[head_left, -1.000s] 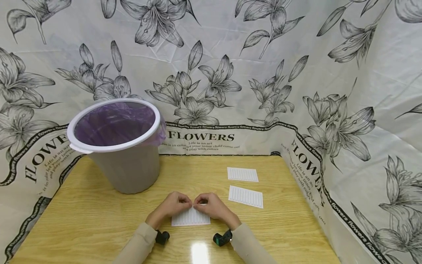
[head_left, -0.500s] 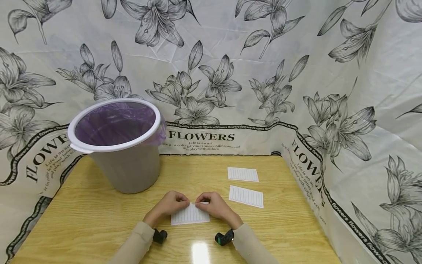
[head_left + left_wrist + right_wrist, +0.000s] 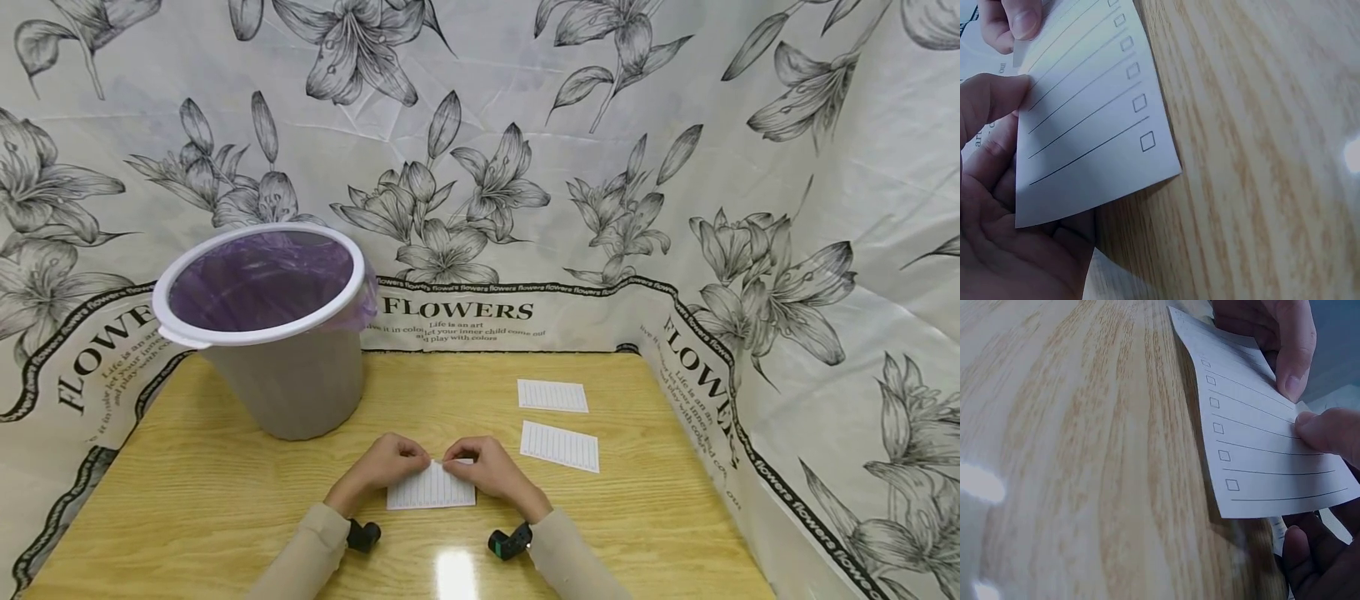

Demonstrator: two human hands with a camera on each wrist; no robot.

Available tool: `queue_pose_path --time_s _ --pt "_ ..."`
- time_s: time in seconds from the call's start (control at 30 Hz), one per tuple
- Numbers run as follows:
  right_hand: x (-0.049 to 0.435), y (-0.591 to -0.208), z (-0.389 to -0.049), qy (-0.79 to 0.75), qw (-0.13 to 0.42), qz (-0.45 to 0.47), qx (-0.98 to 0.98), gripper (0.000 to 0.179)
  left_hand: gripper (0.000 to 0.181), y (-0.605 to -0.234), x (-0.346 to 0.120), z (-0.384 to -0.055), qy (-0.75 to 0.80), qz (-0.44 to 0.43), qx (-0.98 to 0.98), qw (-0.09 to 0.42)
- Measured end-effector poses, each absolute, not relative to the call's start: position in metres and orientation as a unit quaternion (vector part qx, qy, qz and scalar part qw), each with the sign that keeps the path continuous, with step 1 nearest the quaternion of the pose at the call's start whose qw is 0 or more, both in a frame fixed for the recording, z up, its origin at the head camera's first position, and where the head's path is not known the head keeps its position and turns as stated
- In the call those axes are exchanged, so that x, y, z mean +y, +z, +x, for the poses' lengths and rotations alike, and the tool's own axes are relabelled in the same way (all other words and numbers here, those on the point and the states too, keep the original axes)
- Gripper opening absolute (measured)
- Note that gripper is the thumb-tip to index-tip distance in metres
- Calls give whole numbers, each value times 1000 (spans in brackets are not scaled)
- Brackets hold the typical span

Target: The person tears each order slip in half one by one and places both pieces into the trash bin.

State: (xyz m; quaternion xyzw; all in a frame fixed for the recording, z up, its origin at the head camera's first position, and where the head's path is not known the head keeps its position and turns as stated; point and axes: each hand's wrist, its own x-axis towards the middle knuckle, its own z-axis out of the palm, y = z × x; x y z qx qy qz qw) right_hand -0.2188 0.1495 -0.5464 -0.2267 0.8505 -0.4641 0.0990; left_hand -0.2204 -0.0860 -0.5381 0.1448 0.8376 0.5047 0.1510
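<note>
A white lined sheet of paper with a column of small checkboxes is held just over the wooden table. My left hand pinches its far edge left of the middle, thumb on top. On the other side of the middle, my right hand pinches the same edge between thumb and fingers. In the left wrist view the paper bends slightly, with fingers beneath it. The right wrist view has both thumbs close together on the paper, with a small notch in the edge between them.
A grey waste bin with a white rim and purple liner stands at the back left. Two more lined sheets, a nearer one and a farther one, lie on the table at right. Flower-printed cloth surrounds the table.
Over the first half second my hands moved slightly apart along the paper's far edge. Since then they have hardly moved, and the paper has shifted very slightly left.
</note>
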Motion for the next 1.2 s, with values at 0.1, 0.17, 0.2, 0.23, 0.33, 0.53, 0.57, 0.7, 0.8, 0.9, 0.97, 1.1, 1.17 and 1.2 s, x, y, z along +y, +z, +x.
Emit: queue_pose_path --time_s 0.1,0.17,0.2,0.23,0.33,0.53,0.57,0.7,0.8,0.9,0.97,1.1,1.17,1.2 --pt "150 -546 -219 -468 100 -224 849 9 19 -537 -86 -220 511 144 834 152" --pt "150 -545 -219 -470 101 -224 848 9 19 -537 -86 -220 513 145 832 151" --pt "150 -544 -219 -471 102 -224 847 9 19 -537 -86 -220 514 146 832 151" --pt "150 -544 -218 -472 103 -224 847 9 19 -537 -86 -220 515 147 831 150" --pt "150 -544 -218 -471 101 -226 847 9 19 -536 -86 -220 514 149 832 150" --pt "150 -546 -219 -472 100 -223 847 9 19 -537 -85 -219 516 145 831 150" --pt "150 -546 -219 -473 100 -222 847 9 19 -537 -85 -219 516 144 831 151" --pt "151 -547 -219 -476 99 -220 845 8 19 -537 -85 -218 515 136 833 149" --pt "151 -547 -218 -482 100 -222 842 8 18 -538 -85 -218 514 131 835 148" --pt "151 -546 -218 -486 100 -223 839 8 18 -538 -85 -218 512 131 836 145" --pt "151 -546 -218 -490 100 -225 836 8 18 -538 -85 -218 511 132 837 142" --pt "151 -546 -218 -489 103 -221 838 8 17 -538 -85 -219 503 127 844 135" --pt "152 -546 -219 -488 105 -217 839 9 17 -539 -85 -219 501 122 846 134" --pt "152 -546 -219 -484 105 -213 842 9 17 -539 -85 -219 499 120 848 133"
